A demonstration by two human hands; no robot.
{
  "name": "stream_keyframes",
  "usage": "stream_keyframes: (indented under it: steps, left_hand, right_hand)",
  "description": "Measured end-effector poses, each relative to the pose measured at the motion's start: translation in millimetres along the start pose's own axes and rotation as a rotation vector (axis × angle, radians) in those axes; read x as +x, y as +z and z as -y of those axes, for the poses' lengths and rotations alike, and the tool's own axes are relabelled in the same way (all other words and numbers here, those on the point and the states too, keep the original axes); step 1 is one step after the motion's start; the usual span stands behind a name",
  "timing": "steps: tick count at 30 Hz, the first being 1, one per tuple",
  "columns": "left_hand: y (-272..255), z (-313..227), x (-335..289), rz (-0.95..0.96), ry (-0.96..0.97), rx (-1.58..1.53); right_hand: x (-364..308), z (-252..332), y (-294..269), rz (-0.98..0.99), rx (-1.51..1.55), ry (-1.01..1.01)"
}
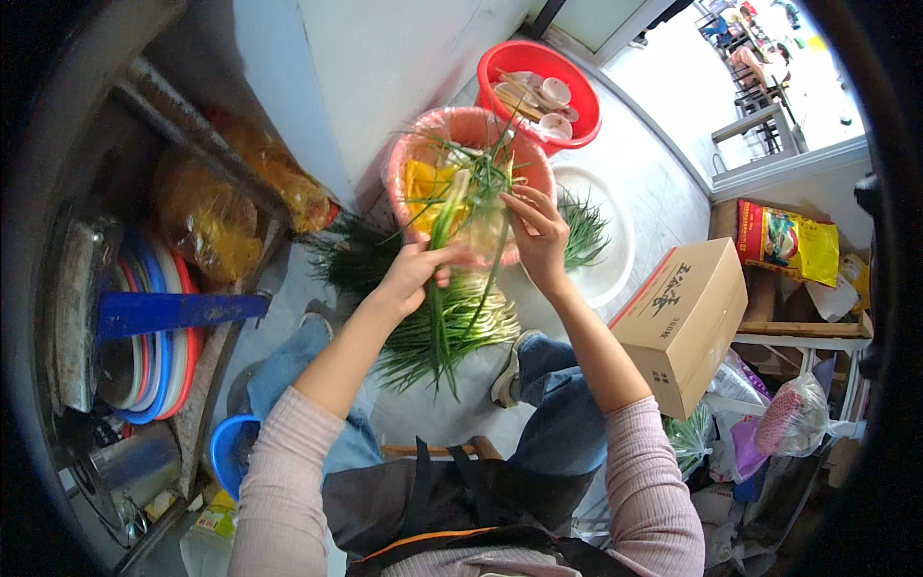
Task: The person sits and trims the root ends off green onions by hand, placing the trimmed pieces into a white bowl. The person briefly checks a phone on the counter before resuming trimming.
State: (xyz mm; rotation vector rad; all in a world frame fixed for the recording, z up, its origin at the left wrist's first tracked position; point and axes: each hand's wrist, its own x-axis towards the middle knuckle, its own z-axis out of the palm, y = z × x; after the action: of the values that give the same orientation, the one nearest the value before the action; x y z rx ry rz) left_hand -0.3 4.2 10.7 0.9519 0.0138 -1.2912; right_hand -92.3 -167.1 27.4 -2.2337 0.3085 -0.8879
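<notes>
My left hand (411, 277) is closed around a small bunch of spring onions (448, 219), their pale ends pointing up and green leaves hanging down. Facing it, my right hand (538, 233) has its thumb and fingers drawn together on thin green leaves. Both hands are over the near rim of a pink-lined tub (396, 173), which holds yellow plastic and loose greens. Below them a large heap of spring onions (476, 313) lies on the floor between my feet. A darker green bundle (361, 255) lies left of the tub.
Behind the tub is a red basin (588, 91) with bowls. A white basin (620, 255) to the right holds more greens. A cardboard box (687, 317) stands at my right, beside a cluttered shelf (798, 329). Stacked plastic basins (159, 332) and a blue bucket (227, 452) are at left.
</notes>
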Motion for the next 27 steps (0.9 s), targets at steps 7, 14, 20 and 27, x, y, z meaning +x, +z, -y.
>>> stream_keyframes:
  steps: [7,14,20,27]
  left_hand:
    - [6.0,6.4,8.9,-0.007,0.028,0.071]
    - [10.8,3.1,4.5,-0.105,0.142,0.220]
    - [8.0,12.3,9.6,-0.132,0.281,0.525]
    - [6.4,12.9,9.0,-0.105,0.243,0.562]
  right_hand:
    - [-7.6,2.2,25.9,-0.009,0.070,0.116]
    - [2.8,-21.2,21.9,0.190,0.746,1.055]
    - [2.5,-28.2,18.2,0.254,0.805,1.122]
    - [2.5,-41.1,16.9,0.244,0.800,1.142]
